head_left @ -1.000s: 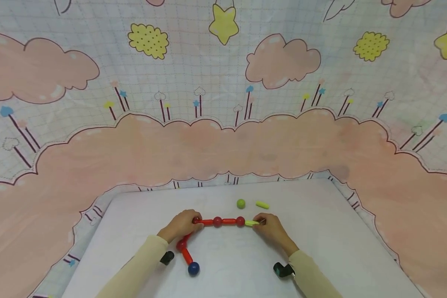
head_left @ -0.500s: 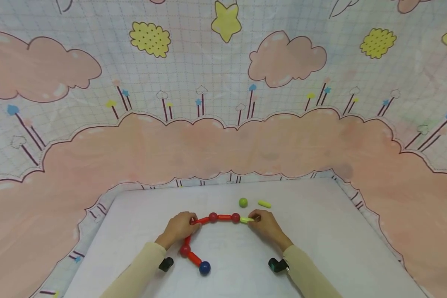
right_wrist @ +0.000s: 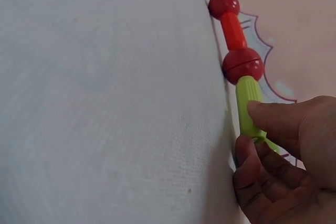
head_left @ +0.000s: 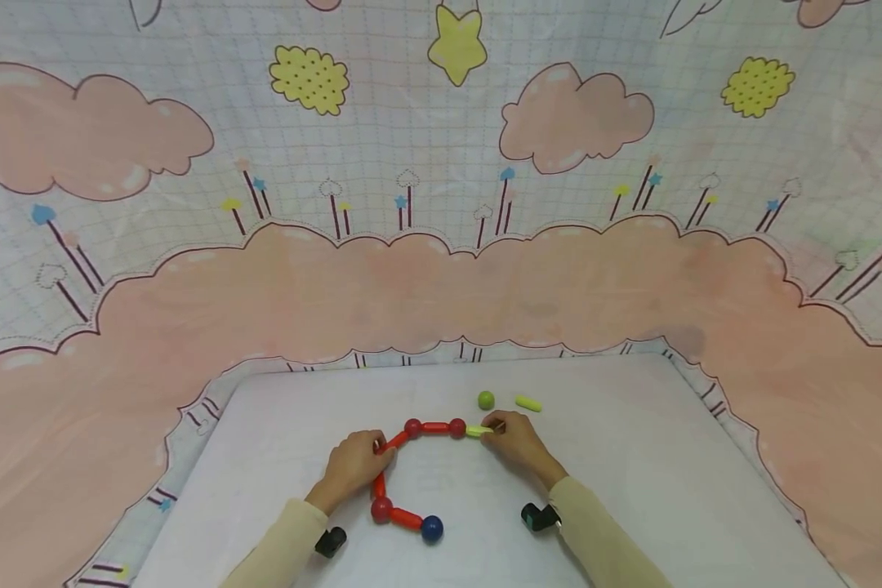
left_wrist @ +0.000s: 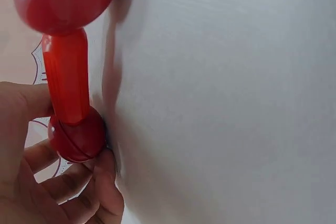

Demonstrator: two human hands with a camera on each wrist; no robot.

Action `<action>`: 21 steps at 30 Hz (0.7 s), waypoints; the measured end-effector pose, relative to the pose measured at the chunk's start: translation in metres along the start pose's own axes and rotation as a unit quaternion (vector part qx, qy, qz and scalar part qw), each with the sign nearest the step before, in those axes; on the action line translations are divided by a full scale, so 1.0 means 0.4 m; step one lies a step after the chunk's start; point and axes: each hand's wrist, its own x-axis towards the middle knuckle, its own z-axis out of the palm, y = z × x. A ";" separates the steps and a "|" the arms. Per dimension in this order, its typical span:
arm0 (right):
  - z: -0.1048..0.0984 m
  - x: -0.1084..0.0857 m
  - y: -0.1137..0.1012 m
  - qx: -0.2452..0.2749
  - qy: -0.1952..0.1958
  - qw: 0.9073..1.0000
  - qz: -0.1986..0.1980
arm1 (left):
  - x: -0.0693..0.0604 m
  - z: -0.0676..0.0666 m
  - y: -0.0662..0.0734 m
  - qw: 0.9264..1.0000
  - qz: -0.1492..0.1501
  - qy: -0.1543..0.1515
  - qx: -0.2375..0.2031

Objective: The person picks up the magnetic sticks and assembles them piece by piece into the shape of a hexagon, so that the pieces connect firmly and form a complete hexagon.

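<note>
Lower red ball (left_wrist: 79, 139) — in fingers (left_wrist: 108, 182)

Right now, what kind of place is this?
Maybe a play corner: there's a backdrop with cartoon clouds and stars, a white tabletop, and a mostly red ball-and-rod toy.

A white rectangular bench (head_left: 617, 457) lies in front of a pink-and-white cloud-patterned backdrop (head_left: 485, 294). On the bench, a chain of red plastic balls and sticks (head_left: 435, 428) curves round, its gap facing right. At its near end sits a blue plastic ball (head_left: 432, 529); from there the chain runs left, then away to a red plastic ball (left_wrist: 77, 135) within the fingers of the person's left hand (head_left: 354, 465), then right along the far side. A ridged yellow-green plastic stick (right_wrist: 247, 92) ends that side, its outer end in the right hand (head_left: 520, 445). Farther back lies a round green ball (head_left: 486, 400), with a loose yellow-green stick (head_left: 528, 403) to its right.
</note>
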 end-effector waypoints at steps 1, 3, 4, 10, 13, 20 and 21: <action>0.000 0.001 0.001 -0.002 0.000 1.000 -0.004 | -0.001 0.000 0.001 1.000 0.000 0.002 -0.003; -0.001 0.003 0.003 -0.005 -0.002 1.000 -0.009 | -0.004 0.000 0.001 1.000 -0.001 0.004 -0.007; -0.001 0.004 0.003 -0.008 -0.003 1.000 -0.011 | -0.006 0.001 0.002 1.000 -0.005 0.002 -0.011; 0.004 0.009 -0.002 -0.012 -0.010 1.000 -0.009 | -0.032 0.000 0.006 1.000 -0.008 -0.012 -0.022; 0.009 0.011 -0.006 -0.013 -0.008 1.000 -0.010 | -0.047 0.000 0.011 1.000 -0.008 -0.009 -0.025; 0.022 0.008 -0.018 -0.009 -0.005 1.000 -0.016 | -0.076 0.003 0.015 0.999 -0.021 -0.003 -0.033; 0.023 0.008 -0.020 -0.007 -0.004 1.000 -0.014 | -0.080 0.003 0.015 0.999 -0.021 -0.002 -0.034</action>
